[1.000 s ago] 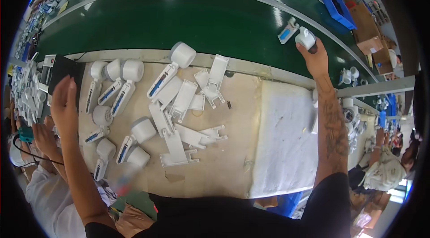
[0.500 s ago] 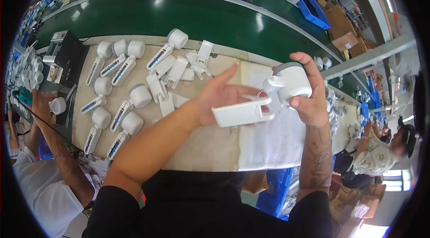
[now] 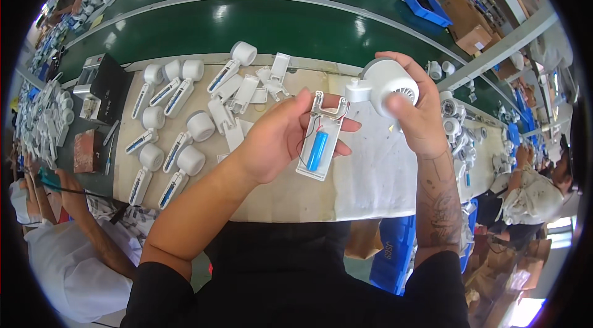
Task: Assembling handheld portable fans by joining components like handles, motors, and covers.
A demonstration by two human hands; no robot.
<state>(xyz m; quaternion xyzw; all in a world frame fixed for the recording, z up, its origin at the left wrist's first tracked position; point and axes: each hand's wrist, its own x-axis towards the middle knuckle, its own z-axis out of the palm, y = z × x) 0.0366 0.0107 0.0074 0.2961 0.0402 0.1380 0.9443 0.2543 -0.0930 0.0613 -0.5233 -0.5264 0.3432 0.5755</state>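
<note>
My left hand (image 3: 272,146) is closed on a white handle shell (image 3: 331,131), its open inner side turned up. Inside lies a blue cylindrical battery (image 3: 317,151) with thin wires along the edge; the forked end points away from me. My right hand (image 3: 420,121) grips a round white fan head (image 3: 382,84) with a grey rim and a slotted vent, thumb over the vent. Its short neck (image 3: 357,90) is close to the shell's forked end; whether wires join them I cannot tell.
Several fan heads with open handles (image 3: 179,102) lie on the left of the worktable (image 3: 278,201). Loose white handle covers (image 3: 246,93) are piled beside them. A black machine (image 3: 102,87) stands left, a green conveyor (image 3: 265,25) beyond. Co-workers sit at left (image 3: 80,266) and right (image 3: 531,195).
The handle shell has turned over from its smooth outer side, and its inside with the battery now shows. The fan head has moved slightly left and away from me, with its vent turned up.
</note>
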